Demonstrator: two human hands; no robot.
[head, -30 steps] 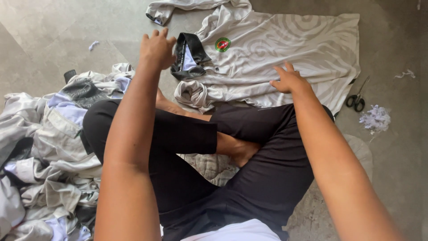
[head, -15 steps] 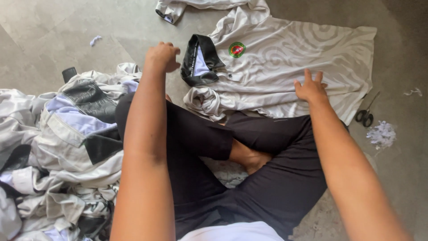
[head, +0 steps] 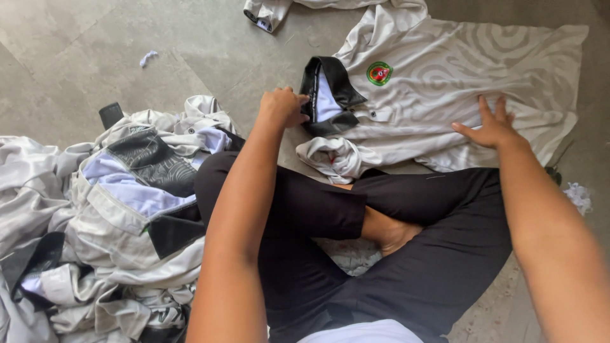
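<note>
A white polo shirt [head: 457,70] with a faint wavy pattern, a black collar [head: 330,95] and a round red and green badge [head: 379,73] lies spread on the grey floor in front of my crossed legs. My left hand [head: 283,107] is closed into a fist right at the collar's edge, pinching the fabric there. My right hand [head: 489,124] rests flat with fingers spread on the shirt's lower body. One sleeve [head: 333,157] is bunched near my knee.
A heap of similar white, grey and black garments [head: 108,216] lies at my left. Another garment piece [head: 267,9] sits at the top. Small fabric scraps [head: 147,58] and a crumpled white bit [head: 578,194] dot the tiled floor.
Both hands have drawn back toward me along with the shirt. My left hand went from spread fingers to a closed grip at the collar; the right stays flat on the cloth.
</note>
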